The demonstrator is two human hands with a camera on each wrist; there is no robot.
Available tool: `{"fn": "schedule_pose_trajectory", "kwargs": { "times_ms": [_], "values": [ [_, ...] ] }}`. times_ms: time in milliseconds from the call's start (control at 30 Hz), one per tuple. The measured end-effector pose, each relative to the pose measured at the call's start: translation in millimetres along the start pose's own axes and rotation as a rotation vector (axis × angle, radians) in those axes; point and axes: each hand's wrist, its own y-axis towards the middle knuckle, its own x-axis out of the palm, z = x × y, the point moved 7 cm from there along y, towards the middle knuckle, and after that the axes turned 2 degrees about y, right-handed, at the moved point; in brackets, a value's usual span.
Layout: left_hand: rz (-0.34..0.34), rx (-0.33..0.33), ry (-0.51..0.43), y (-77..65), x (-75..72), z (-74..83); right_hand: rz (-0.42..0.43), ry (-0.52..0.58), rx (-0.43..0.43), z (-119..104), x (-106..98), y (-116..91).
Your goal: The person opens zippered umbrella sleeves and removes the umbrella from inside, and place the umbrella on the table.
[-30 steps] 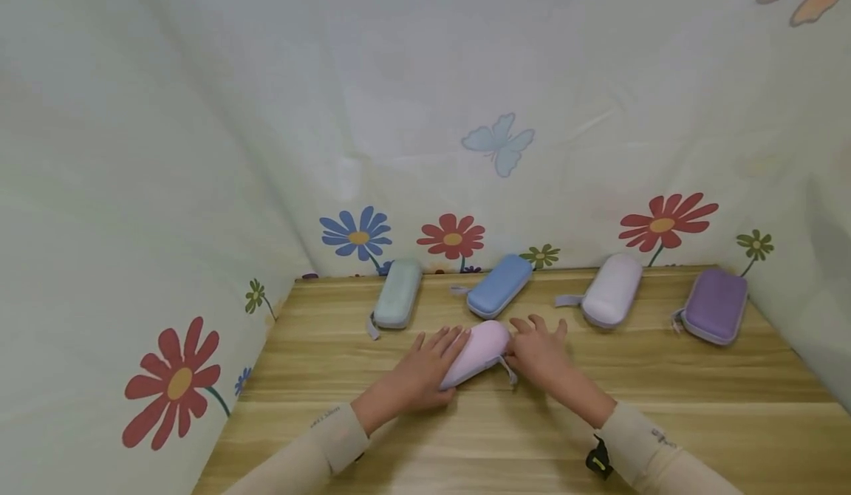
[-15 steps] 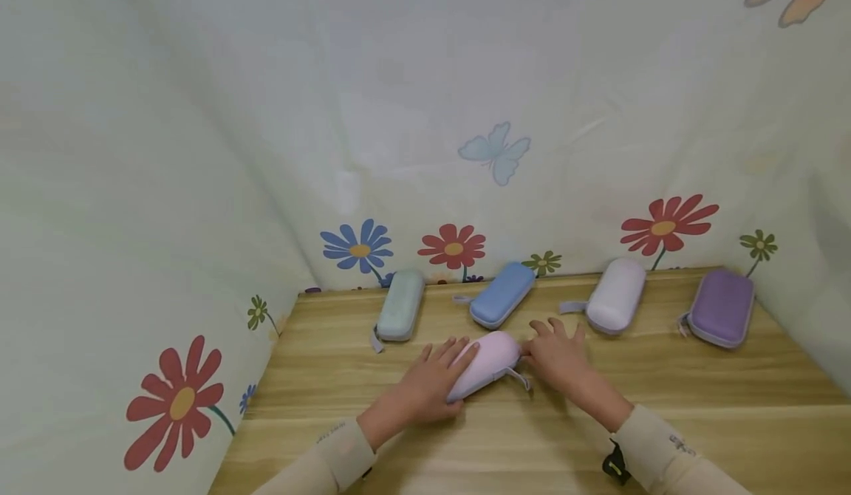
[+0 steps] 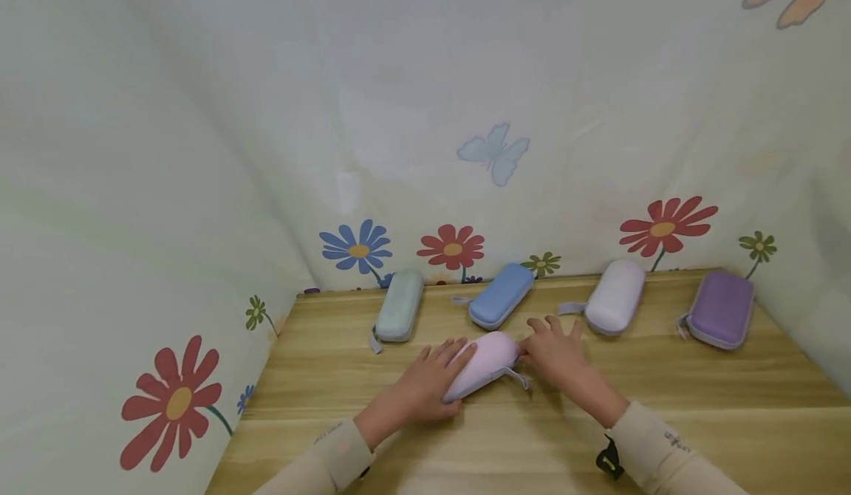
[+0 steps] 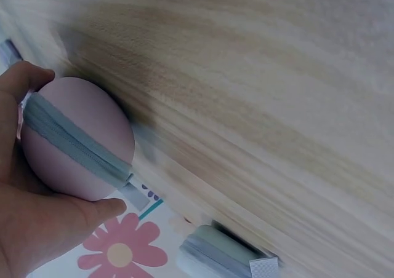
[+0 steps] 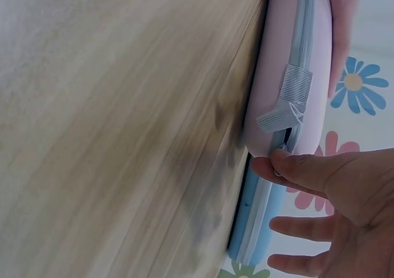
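Note:
A pink zip-up glasses case [image 3: 487, 360] lies slanted on the table, near its middle. My left hand [image 3: 428, 384] grips its left end, fingers over the top and thumb on the near side. At the case's right end, my right hand [image 3: 553, 351] pinches the zipper pull [image 5: 279, 161] between thumb and index finger, the other fingers spread. A grey fabric loop [image 5: 289, 96] hangs from the zipper side. In the right wrist view a short dark gap [image 5: 285, 136] shows in the zipper beside the pull; the rest of the visible zipper looks closed.
Along the back of the wooden table [image 3: 332, 377] lie a mint case [image 3: 400, 306], a blue case [image 3: 501, 295], a white case [image 3: 615, 297] and a purple case [image 3: 722, 309]. A flower-print curtain [image 3: 399, 148] encloses the back and sides.
The head view has shifted slightly, so the whole scene sits a little lower in it. Both hands keep their hold on the pink case and its pull, with little visible movement.

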Motion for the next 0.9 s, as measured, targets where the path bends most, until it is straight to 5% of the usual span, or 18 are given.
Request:
{"fn": "schedule_pose_trajectory", "kwargs": {
  "times_ms": [500, 733, 900],
  "values": [
    [0.033, 0.055, -0.014, -14.7, 30.0, 8.8, 0.01, -0.027, -0.081, 9, 31, 0],
    [0.052, 0.049, -0.048, -9.8, 19.2, 2.2, 0.132, -0.035, -0.125, 13, 21, 10],
    [0.013, 0.115, -0.031, -1.0, 5.0, -5.3, 0.15, -0.07, -0.153, 16, 12, 27]
  ]
}}
